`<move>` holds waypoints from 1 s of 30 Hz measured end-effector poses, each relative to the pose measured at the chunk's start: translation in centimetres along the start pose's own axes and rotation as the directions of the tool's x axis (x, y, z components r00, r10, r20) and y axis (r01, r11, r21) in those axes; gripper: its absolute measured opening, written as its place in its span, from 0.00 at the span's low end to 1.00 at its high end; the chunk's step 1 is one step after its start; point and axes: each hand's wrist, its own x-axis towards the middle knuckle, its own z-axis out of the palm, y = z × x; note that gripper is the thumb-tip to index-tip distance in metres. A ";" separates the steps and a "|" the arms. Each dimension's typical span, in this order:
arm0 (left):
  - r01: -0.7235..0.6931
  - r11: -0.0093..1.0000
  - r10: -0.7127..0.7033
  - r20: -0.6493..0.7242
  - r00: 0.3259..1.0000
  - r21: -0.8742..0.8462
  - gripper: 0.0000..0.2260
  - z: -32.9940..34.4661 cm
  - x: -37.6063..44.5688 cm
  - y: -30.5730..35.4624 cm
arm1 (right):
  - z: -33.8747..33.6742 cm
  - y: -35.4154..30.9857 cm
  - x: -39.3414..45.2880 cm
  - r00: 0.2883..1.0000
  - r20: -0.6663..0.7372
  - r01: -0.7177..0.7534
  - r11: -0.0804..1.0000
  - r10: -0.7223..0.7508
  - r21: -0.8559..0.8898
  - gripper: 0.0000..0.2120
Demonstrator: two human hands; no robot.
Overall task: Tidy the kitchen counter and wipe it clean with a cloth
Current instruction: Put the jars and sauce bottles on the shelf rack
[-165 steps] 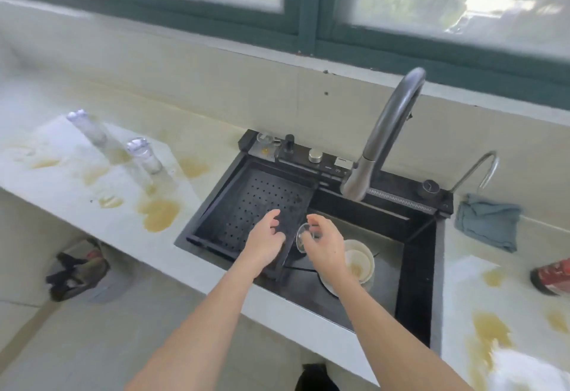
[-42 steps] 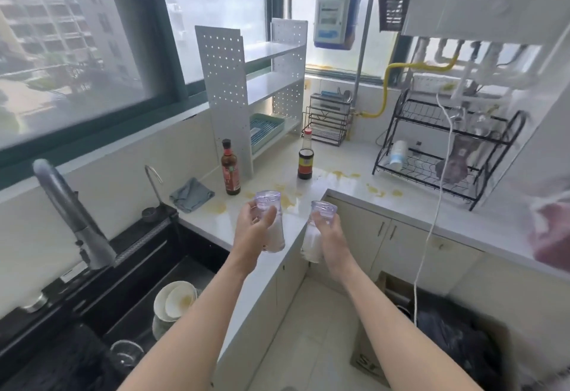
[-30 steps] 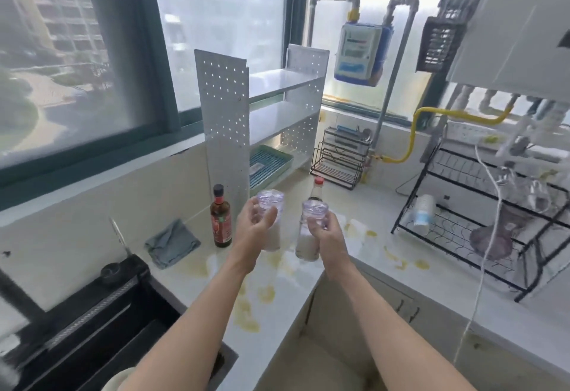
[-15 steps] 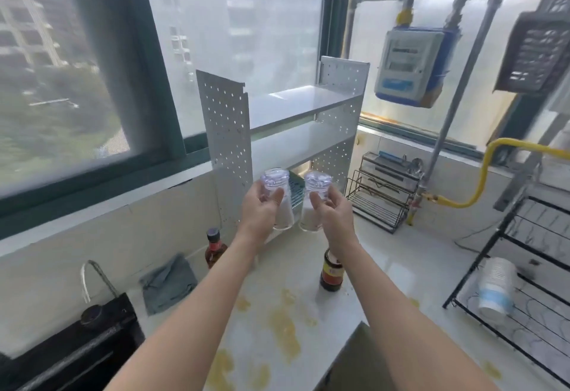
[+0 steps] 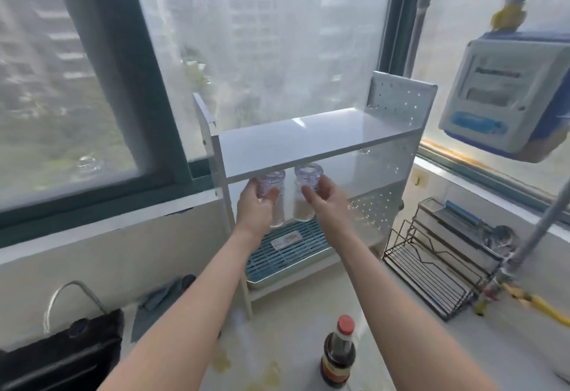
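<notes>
My left hand (image 5: 254, 207) grips a clear spice jar (image 5: 276, 205) with pale powder in its lower part. My right hand (image 5: 325, 202) grips a second clear spice jar (image 5: 303, 193) of the same kind. Both jars are upright, side by side, held at the front edge of the middle tier of a white perforated shelf rack (image 5: 311, 140), just under its top board. A grey-blue cloth (image 5: 154, 301) lies on the counter left of my left forearm, partly hidden by it. Yellow stains (image 5: 271, 372) mark the counter (image 5: 462, 347) near me.
A dark sauce bottle (image 5: 338, 356) with a red cap stands on the counter near my right arm. A blue-green drain tray (image 5: 293, 254) sits on the rack's bottom tier. A black wire rack (image 5: 438, 270) stands to the right. The black sink's edge (image 5: 61, 356) and a thin tap (image 5: 71, 295) are at lower left.
I turned from the sink to the counter's corner with both jars. Within the last half second the jars rose and moved forward to the rack's middle tier.
</notes>
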 end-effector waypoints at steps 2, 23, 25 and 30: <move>0.041 0.999 -0.040 -0.032 0.999 0.025 0.09 0.1 0.7 0.4 | 0.3 0.4 1.4 1.000 0.029 0.007 1.000 -0.006 -0.013 0.07; 0.094 0.989 -0.082 -0.109 0.991 0.117 0.12 1.1 4.6 -1.5 | 1.5 3.2 6.4 0.987 0.159 0.039 0.987 -0.014 -0.159 0.07; 0.112 0.987 -0.104 -0.080 0.991 0.111 0.17 1.0 3.6 -1.5 | 0.9 3.6 5.6 0.988 0.155 0.020 0.986 0.005 -0.164 0.24; 0.042 0.998 -0.040 -0.034 0.999 0.055 0.24 0.9 -0.1 -0.9 | -0.3 3.4 2.0 0.997 0.024 -0.070 0.982 0.075 -0.173 0.31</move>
